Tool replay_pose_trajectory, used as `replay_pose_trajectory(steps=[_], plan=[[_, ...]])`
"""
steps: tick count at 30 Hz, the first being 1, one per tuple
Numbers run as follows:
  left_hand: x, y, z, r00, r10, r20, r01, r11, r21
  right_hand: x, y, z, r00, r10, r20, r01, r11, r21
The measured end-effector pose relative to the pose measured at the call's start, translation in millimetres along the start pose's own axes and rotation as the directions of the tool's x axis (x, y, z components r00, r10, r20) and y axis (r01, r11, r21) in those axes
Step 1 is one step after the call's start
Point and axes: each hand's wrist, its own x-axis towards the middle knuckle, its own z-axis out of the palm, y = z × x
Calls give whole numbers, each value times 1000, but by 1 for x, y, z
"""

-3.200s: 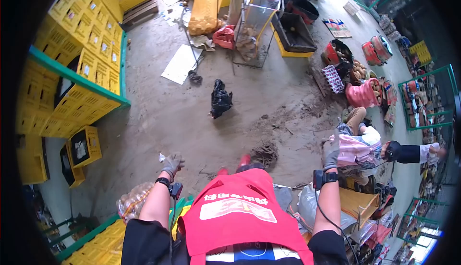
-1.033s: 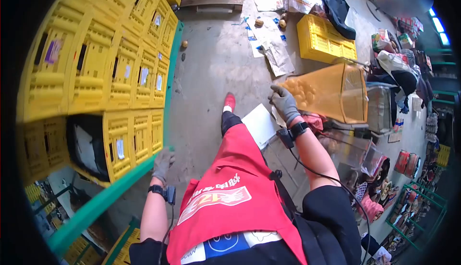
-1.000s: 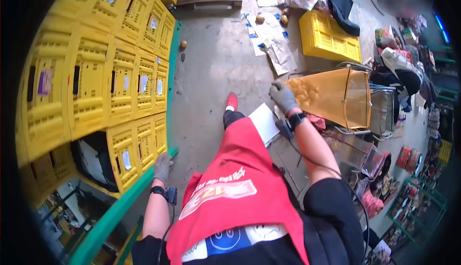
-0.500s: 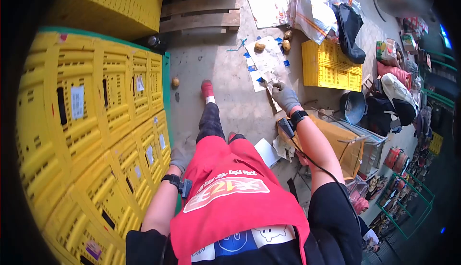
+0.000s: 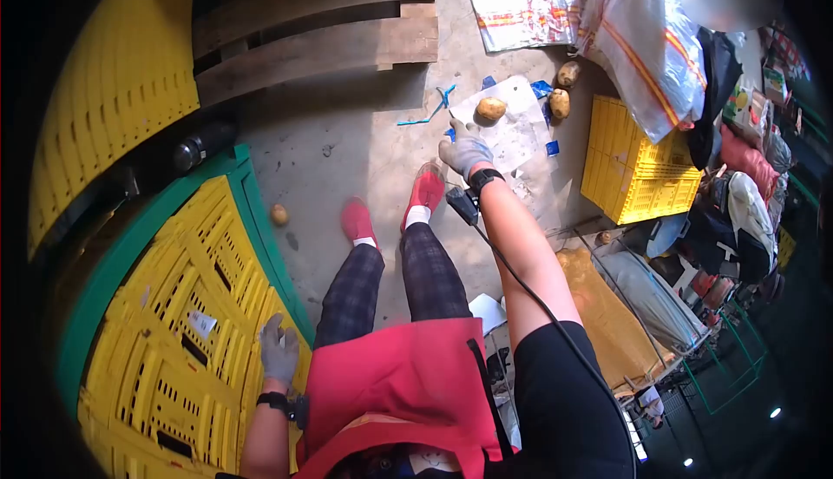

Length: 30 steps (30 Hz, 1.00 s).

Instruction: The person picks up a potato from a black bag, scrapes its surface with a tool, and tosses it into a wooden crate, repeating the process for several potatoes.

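My right hand [image 5: 466,147], in a grey work glove, reaches out over the left edge of a dirty white sheet [image 5: 518,138] on the floor. Its fingers are extended, with nothing visible in them. Just beyond the fingertips a potato [image 5: 491,109] lies on the sheet. Two more potatoes, one nearer [image 5: 560,103] and one farther [image 5: 568,73], rest past its right edge. My left hand [image 5: 279,351], gloved alike, is held low with fingers apart, right beside the stacked yellow crates [image 5: 230,305].
A green frame [image 5: 260,227] edges the crates at left, with a lone potato [image 5: 278,214] near it. Wooden pallets [image 5: 330,54] lie ahead. A yellow crate [image 5: 638,162] stands at right under plastic sacks [image 5: 642,45]. Blue scraps [image 5: 542,88] litter the floor.
My view has moved forward and closer to the sheet. My right hand now reaches nearer the potato on it. My left hand has swung out from the apron towards the crates, fingers spread.
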Motion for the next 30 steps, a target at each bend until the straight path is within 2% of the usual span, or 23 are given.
replay_pose_trajectory(steps=[2, 4, 6, 8, 9, 10, 11, 12, 14, 15, 16, 17, 18, 19, 20, 21, 23, 24, 25, 26, 27, 30], plan=[[21, -4, 0, 996, -61, -64, 70, 988, 140, 58, -16, 13, 1000, 27, -3, -27, 1000, -5], [35, -15, 5, 996, -84, -33, 88, 986, 141, 107, -24, 32, 998, 61, 23, -60, 998, -23], [48, -27, 13, 996, -94, -10, 94, 986, 135, 144, -21, 55, 999, 45, 28, -47, 997, 66], [48, -35, 16, 991, 96, -94, -72, 970, 231, 157, -11, 71, 998, 60, 18, -62, 990, 126], [44, -22, 12, 992, 92, -89, -69, 969, 239, 155, -2, 77, 1000, 10, -19, -4, 945, 327], [45, 5, 5, 997, -49, -53, 57, 984, 168, 148, 5, 76, 997, -23, -72, 56, 856, 515], [50, 32, 3, 984, -179, -13, 180, 979, 99, 112, -4, 54, 999, -37, -16, 38, 741, 671], [51, 55, 0, 986, -164, -15, 165, 981, 105, 83, -5, 38, 995, -81, 49, 11, 607, 795], [42, 103, -3, 999, 19, -27, -17, 998, 56, 11, 3, 5, 971, -207, 117, -58, 269, 961], [38, 130, -3, 989, 143, 27, -144, 988, 51, -33, 7, -16, 954, -278, 117, -99, 75, 992], [34, 163, -2, 962, 260, 84, -264, 963, 46, -83, 5, -45, 932, -348, 105, -117, -11, 993], [-3, 243, 7, 911, 368, 188, -379, 925, 26, -166, 9, -79, 915, -397, 77, -137, -125, 983], [-20, 282, 16, 881, 392, 266, -399, 917, -31, -200, 17, -84, 879, -475, -32, -13, -90, 996], [-44, 315, 25, 838, 451, 308, -421, 892, -163, -248, 13, -119, 872, -484, 75, -137, -95, 986], [-71, 341, 34, 787, 510, 348, -425, 856, -294, -292, 13, -140, 868, -495, 41, -95, -85, 992], [-99, 365, 37, 769, 525, 364, -447, 849, -280, -331, 14, -154, 862, -507, 5, -50, -74, 996], [-155, 399, 33, 645, 610, 459, -590, 780, -208, -400, 22, -163, 859, -505, -89, 36, -115, 993], [-179, 405, 29, 616, 617, 490, -617, 764, -189, -435, 26, -165, 840, -519, -156, 106, -124, 987], [-204, 408, 24, 593, 588, 550, -568, 790, -232, -476, 30, -169, 853, -483, -197, 133, -163, 978], [-229, 408, 20, 560, 557, 613, -520, 813, -263, -516, 35, -176, 887, -429, -169, 93, -193, 977], [-250, 407, 17, 517, 556, 651, -564, 793, -229, -550, 40, -177, 915, -374, -150, 63, -234, 970], [-312, 400, 29, 439, 512, 738, -622, 766, -161, -643, 71, -145, 933, -179, -311, 246, -312, 918]])
